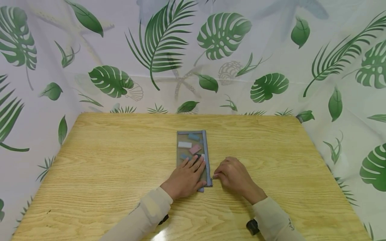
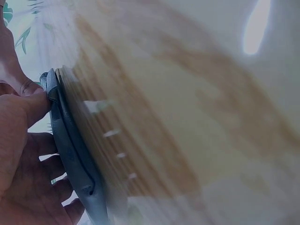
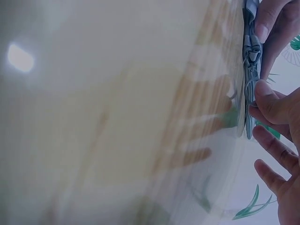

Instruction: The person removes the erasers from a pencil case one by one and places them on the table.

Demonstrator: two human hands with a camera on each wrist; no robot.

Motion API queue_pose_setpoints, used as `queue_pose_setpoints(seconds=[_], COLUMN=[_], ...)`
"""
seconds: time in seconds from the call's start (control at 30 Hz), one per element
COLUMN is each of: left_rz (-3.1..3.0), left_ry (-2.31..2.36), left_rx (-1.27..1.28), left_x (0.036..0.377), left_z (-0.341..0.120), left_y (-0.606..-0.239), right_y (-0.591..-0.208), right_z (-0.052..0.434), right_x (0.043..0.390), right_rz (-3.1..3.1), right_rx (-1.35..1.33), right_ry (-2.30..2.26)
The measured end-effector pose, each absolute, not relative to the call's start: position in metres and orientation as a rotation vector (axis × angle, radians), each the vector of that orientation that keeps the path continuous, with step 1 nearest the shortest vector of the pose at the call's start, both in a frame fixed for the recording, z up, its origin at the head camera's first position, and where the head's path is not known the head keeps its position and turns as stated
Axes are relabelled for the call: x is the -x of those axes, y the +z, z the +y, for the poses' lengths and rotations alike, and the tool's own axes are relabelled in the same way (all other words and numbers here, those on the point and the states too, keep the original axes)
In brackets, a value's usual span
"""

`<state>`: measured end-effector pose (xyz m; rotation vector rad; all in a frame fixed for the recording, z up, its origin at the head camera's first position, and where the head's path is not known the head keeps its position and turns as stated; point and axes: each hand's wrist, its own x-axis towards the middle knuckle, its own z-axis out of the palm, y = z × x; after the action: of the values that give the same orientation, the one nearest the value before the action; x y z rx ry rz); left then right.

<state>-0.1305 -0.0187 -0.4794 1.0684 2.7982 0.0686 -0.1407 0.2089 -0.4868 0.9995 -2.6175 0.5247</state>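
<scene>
Right grip point(image 1: 233, 174) pinches thin looped pull point(image 3: 247, 91) | left grip point(image 1: 186, 176), fingers straight, rests on see-through rectangular pouch point(image 1: 205, 144) | small blocks point(image 1: 195, 149) inside, one partly hidden beneath left grip

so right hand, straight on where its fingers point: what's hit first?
Likely the pouch's zipped edge, just beyond the right hand; height is unclear, so it might skim over.

The left forearm point(image 1: 132, 222) reaches forward and inward, a pale sleeve point(image 1: 155, 204) down to the wrist. The left hand point(image 1: 187, 174) lies palm down, fingers mostly straight, thumb set apart from them. The right forearm point(image 1: 283, 227), sleeved too, angles in opposite. The right hand point(image 1: 234, 174) pinches with thumb and index finger, other fingers lightly bent.
</scene>
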Motion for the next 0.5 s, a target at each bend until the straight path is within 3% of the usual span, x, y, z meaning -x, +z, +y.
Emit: queue_pose_setpoints(seconds=[0.5], left_rz=[2.797], left_ry=[0.061], left_rx=[-1.070], left_x=[0.1306], left_z=[-0.0189], left_y=[-0.4805], right_y=[-0.4858], right_z=[0.2070], right_x=[0.1446], right_rz=[-2.644], right_rx=[-0.959], right_ry=[0.500])
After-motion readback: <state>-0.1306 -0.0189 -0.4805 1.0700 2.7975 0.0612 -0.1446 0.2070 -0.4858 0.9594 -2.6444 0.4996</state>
